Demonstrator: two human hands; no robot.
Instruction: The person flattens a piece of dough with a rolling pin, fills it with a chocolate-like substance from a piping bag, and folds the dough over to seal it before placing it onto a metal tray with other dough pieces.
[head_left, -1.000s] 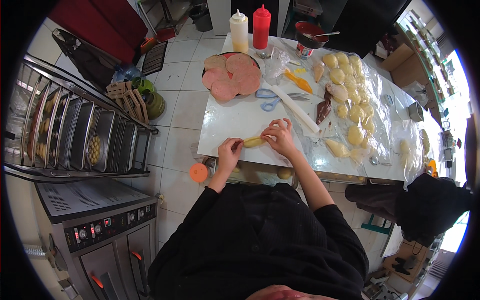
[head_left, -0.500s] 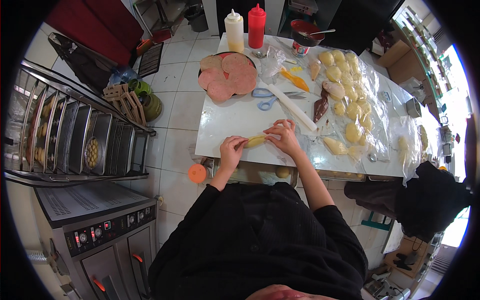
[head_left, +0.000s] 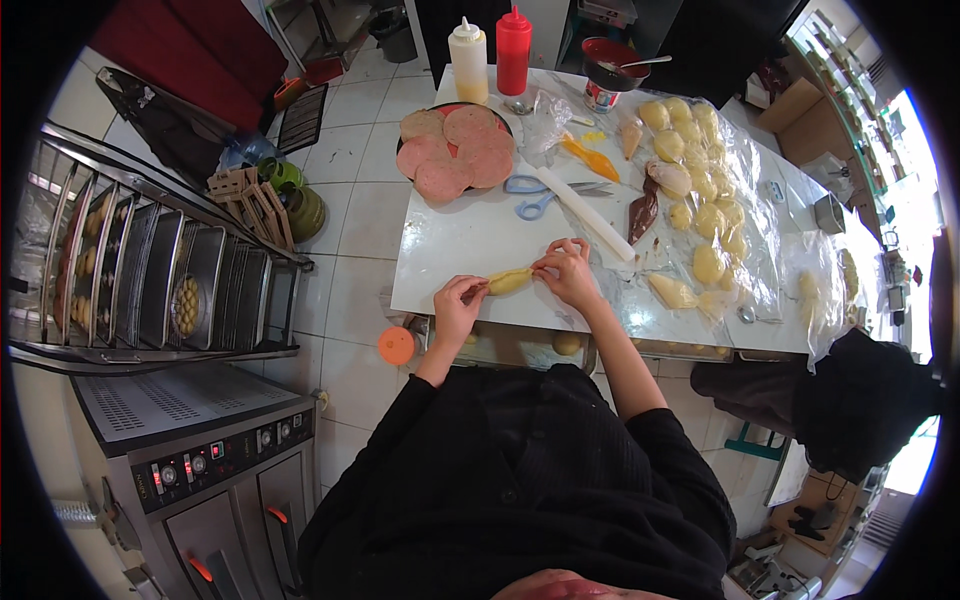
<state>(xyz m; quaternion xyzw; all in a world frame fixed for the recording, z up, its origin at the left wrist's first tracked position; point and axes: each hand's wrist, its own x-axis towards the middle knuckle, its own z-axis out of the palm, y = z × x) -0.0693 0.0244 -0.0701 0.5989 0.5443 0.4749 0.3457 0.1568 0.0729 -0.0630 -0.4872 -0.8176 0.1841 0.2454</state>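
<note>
Dough [head_left: 510, 281], shaped into a long pale yellow roll, lies between our two hands near the front edge of the white desk [head_left: 430, 250], toward its left corner; we cannot tell whether its underside touches the surface. With our left hand [head_left: 460, 303] we pinch its left end, thumb and fingers closed together on it. With our right hand [head_left: 566, 273] we grip the right end in the same way, the fingers nearly together at the tips and the outer ones raised a little. The middle of the roll shows uncovered between them.

Beyond our hands we see blue-handled scissors [head_left: 533, 210], with a white rod [head_left: 585, 214] lying across them. Farther back on the left, round pink meat slices [head_left: 440, 180] overlap on a plate [head_left: 509, 127], and behind it stand a white bottle [head_left: 468, 62] and a red bottle [head_left: 513, 58]. To the right of the rod we have an orange bag [head_left: 590, 159] and a brown bag [head_left: 643, 214], and a pale yellow bag [head_left: 671, 292] lies nearer us. Many dough balls [head_left: 707, 262] sit grouped on the right, among clear plastic [head_left: 765, 285].
</note>
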